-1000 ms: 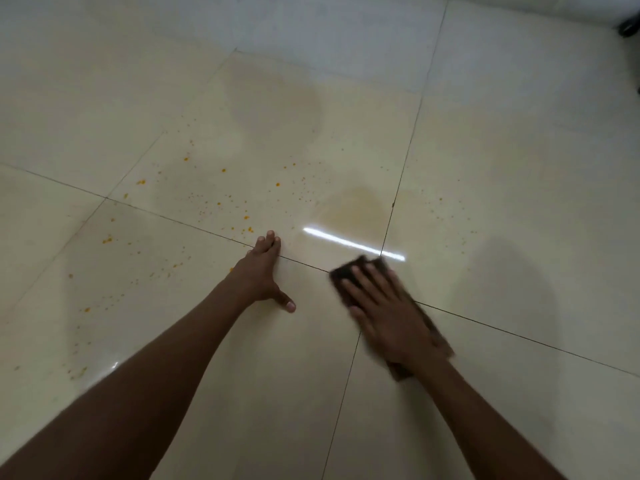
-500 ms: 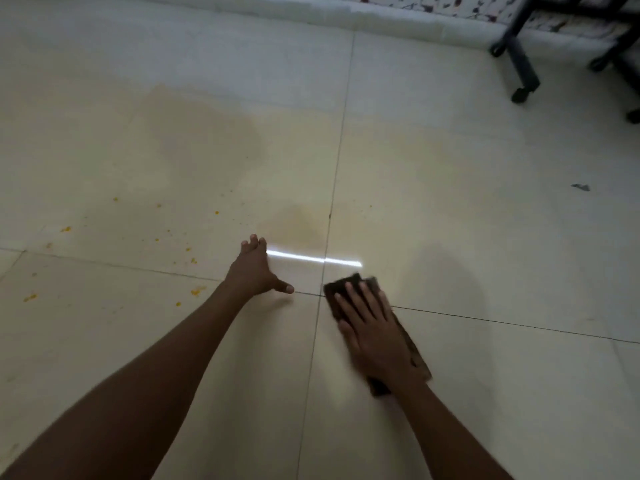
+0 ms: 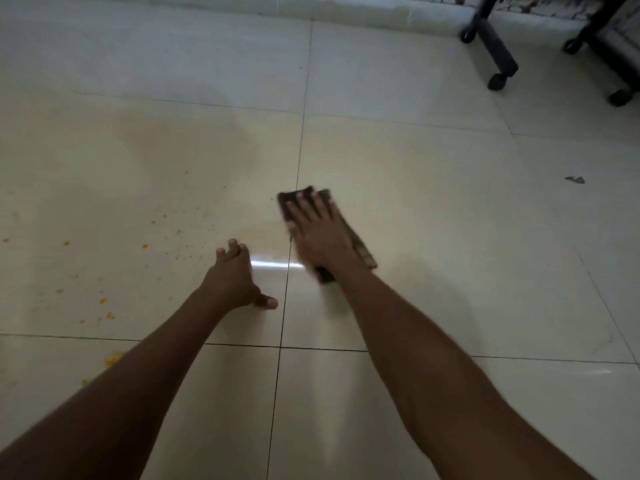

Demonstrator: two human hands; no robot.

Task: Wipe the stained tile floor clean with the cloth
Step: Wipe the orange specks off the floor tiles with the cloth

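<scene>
My right hand [image 3: 320, 230] lies flat on a dark brown cloth [image 3: 360, 245] and presses it onto the cream tile floor [image 3: 433, 220], just right of a vertical grout line. The cloth shows beyond my fingertips and along the right of my hand. My left hand [image 3: 235, 275] rests palm down on the tile to the left, fingers together, thumb out, holding nothing. Orange stain specks [image 3: 110, 315] dot the tiles at the left, with finer specks [image 3: 173, 216] nearer the middle. A faint brownish wet patch [image 3: 166, 143] spreads above them.
Black furniture legs with feet [image 3: 498, 60] stand at the top right by the white skirting [image 3: 346, 8]. A small dark scrap [image 3: 575, 179] lies on the floor at the right. A bright light reflection [image 3: 273, 264] sits between my hands.
My right hand has pushed the cloth forward, away from me, past the horizontal grout line. The view has shifted right and tilted up, so the furniture legs show.
</scene>
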